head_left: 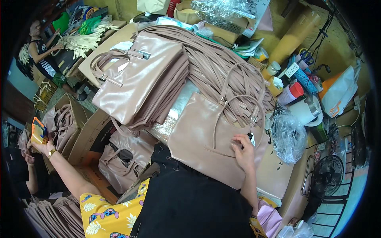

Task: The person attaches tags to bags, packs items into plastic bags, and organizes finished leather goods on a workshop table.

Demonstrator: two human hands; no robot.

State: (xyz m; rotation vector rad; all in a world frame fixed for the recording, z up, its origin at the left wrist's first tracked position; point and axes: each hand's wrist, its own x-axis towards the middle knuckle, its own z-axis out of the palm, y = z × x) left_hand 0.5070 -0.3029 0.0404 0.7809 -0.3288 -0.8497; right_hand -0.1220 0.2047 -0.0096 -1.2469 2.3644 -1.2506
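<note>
- The worktop [99, 53] is crowded: a stack of pink handbags [135, 75] fills its middle, with a heap of pink straps [222, 59] spread toward the far right corner.
- One pink handbag [206, 135] lies flat at the near edge, overhanging a black cloth [190, 198].
- The right hand [243, 152] rests on this handbag just beside its hanging tag [251, 138], fingers loosely bent, grasping nothing.
- The left hand [41, 146] is stretched far off the left edge, clenched around an orange, phone-like object [38, 130].
</note>
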